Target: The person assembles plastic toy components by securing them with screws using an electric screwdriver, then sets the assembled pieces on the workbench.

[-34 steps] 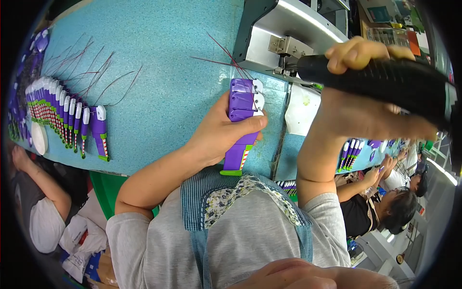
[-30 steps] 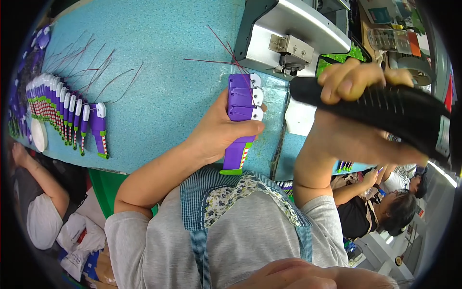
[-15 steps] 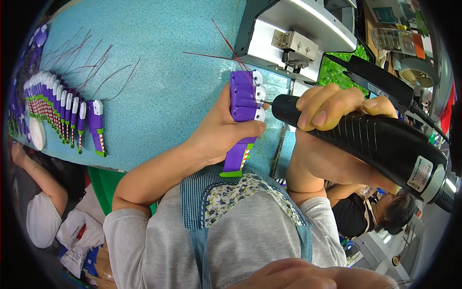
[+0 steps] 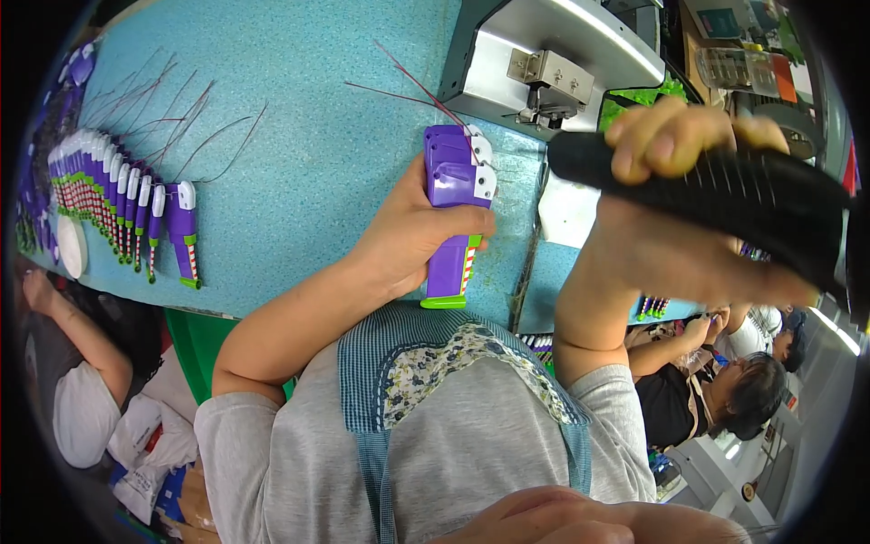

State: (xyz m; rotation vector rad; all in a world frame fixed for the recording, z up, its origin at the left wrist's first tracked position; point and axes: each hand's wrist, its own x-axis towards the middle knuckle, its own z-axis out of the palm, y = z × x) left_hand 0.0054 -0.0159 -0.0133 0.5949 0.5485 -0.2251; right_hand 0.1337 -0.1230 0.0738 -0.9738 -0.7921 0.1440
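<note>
My left hand [image 4: 403,231] is closed around a purple plastic toy housing [image 4: 453,181], thumb across its front. White end pieces with screw holes line its right edge. Below the thumb are a red-and-white striped strip and a green foot. Thin dark red wires [image 4: 426,86] stick out from its top. To the right, my right hand [image 4: 652,240] grips a black electric screwdriver [image 4: 752,181], blurred by motion. The tool's nose points left and is apart from the housing; no bit can be made out.
A row of similar purple and white housings [image 4: 122,186] with wires lies on the blue table [image 4: 308,100] at left, beside a white disc [image 4: 71,247]. A metal machine [image 4: 580,54] stands at the far right. Co-workers sit at left [image 4: 86,399] and right [image 4: 671,399].
My right hand has pulled the screwdriver up and right, away from the housing it was against. The housing has shifted slightly away from me and left in my left hand.
</note>
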